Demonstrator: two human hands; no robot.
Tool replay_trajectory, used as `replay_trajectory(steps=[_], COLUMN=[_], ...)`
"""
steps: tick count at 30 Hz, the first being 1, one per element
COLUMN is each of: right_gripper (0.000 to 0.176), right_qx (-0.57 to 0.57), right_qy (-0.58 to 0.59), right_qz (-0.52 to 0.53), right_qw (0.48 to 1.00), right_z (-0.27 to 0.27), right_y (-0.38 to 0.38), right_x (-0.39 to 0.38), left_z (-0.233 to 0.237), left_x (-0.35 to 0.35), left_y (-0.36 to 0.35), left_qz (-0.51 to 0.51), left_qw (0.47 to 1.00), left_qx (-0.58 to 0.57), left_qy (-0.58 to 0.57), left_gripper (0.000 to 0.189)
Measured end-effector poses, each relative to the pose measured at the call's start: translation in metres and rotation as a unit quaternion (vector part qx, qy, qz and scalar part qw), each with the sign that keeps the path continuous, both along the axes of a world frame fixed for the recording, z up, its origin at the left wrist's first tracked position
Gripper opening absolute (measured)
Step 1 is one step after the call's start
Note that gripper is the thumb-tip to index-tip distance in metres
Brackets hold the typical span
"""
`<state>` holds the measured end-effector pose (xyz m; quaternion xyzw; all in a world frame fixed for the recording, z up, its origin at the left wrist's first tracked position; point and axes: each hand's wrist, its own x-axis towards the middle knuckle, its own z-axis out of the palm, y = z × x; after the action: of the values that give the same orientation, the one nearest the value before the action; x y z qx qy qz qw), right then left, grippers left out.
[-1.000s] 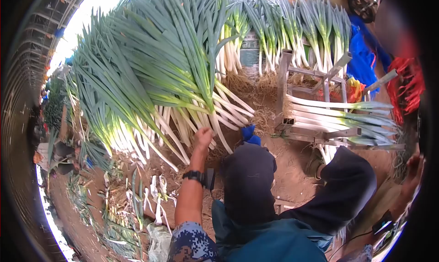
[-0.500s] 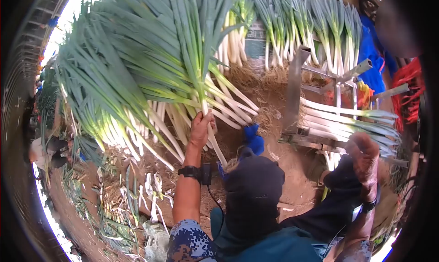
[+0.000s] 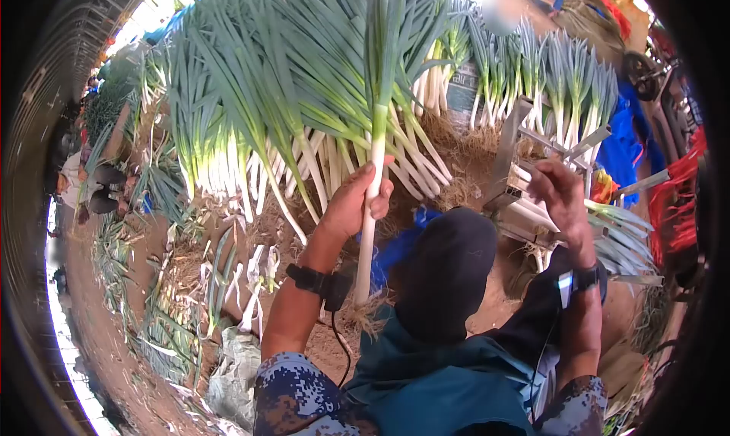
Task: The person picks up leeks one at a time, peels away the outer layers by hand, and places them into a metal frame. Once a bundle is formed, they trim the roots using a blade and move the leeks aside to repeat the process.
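My left hand (image 3: 360,202) is wrapped round the white stalk of a leek (image 3: 367,250). That leek stands nearly upright before me, green leaves up and roots hanging down by my knee. Behind it lies a big pile of leeks (image 3: 251,132), leaves pointing away from me. My right hand (image 3: 561,196) is raised over a metal frame (image 3: 506,155) on the right. Its fingers are loosely bent, and I see nothing between them. Under that hand, more leeks (image 3: 620,238) lie across the frame, partly hidden by my hand and forearm.
Bundled leeks (image 3: 566,79) stand in a row at the back right. Blue plastic (image 3: 627,128) and red strings (image 3: 677,200) are at the far right. Leaf trimmings (image 3: 171,322) litter the soil on the left, beside a pale plastic bag (image 3: 234,367). Another person (image 3: 95,181) is at far left.
My left hand has drawn the leek towards me and away from the pile. My right hand has moved up and left, from beside my knee to over the metal frame.
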<state>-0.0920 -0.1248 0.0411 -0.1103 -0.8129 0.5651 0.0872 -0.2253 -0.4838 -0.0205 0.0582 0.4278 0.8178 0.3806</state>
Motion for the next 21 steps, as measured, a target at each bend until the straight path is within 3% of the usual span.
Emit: replay_trajectory(steps=[2, 5, 7, 9, 11, 12, 13, 14, 15, 17, 18, 19, 21], right_gripper=[0.023, 0.057, 0.076, 0.063, 0.050, 0.036, 0.026, 0.025, 0.024, 0.029, 0.035, 0.039, 0.041], right_qx=[-0.094, -0.244, -0.228, -0.373, -0.481, -0.483, -0.496, -0.469, -0.444, -0.360, -0.348, -0.320, -0.370], right_qy=[0.042, 0.049, 0.009, 0.051, 0.068, 0.054, 0.090, 0.095, 0.095, 0.116, 0.104, 0.096, 0.113], right_qz=[0.066, 0.194, 0.108, 0.133, 0.148, 0.097, 0.060, 0.021, -0.021, -0.113, -0.128, -0.120, -0.062], right_qw=[0.993, 0.949, 0.968, 0.917, 0.861, 0.869, 0.861, 0.878, 0.891, 0.919, 0.923, 0.935, 0.920], right_z=[0.008, 0.022, 0.044, 0.025, 0.042, 0.039, 0.035, 0.033, 0.036, 0.054, 0.051, 0.051, 0.045], right_y=[-0.014, -0.041, -0.090, -0.122, -0.144, -0.146, -0.146, -0.138, -0.129, -0.113, -0.100, -0.087, -0.071], right_x=[-0.009, -0.030, -0.040, -0.076, -0.091, -0.103, -0.110, -0.116, -0.118, -0.114, -0.117, -0.114, -0.104], left_z=[0.008, 0.024, 0.034, 0.045, 0.059, 0.057, 0.054, 0.051, 0.050, 0.035, 0.025, 0.017, 0.013], left_x=[0.020, 0.039, 0.058, 0.070, 0.086, 0.089, 0.093, 0.096, 0.100, 0.112, 0.120, 0.117, 0.110], left_y=[-0.008, -0.008, -0.008, -0.001, 0.007, 0.005, -0.003, -0.015, -0.026, -0.046, -0.052, -0.056, -0.061], left_qz=[-0.006, -0.038, -0.059, -0.096, -0.109, -0.125, -0.162, -0.193, -0.217, -0.203, -0.134, -0.118, -0.072], left_qw=[1.000, 0.999, 0.998, 0.995, 0.994, 0.992, 0.981, 0.960, 0.950, 0.916, 0.915, 0.913, 0.909], left_qx=[0.006, 0.029, 0.032, 0.021, -0.022, -0.009, -0.079, -0.146, -0.189, -0.287, -0.317, -0.323, -0.339], left_qy=[0.005, 0.006, 0.008, -0.012, 0.022, 0.017, 0.077, 0.141, 0.118, 0.193, 0.211, 0.220, 0.230], left_gripper=[0.050, 0.050, 0.050, 0.049, 0.048, 0.047, 0.045, 0.044, 0.039, 0.034, 0.023, 0.023, 0.026])
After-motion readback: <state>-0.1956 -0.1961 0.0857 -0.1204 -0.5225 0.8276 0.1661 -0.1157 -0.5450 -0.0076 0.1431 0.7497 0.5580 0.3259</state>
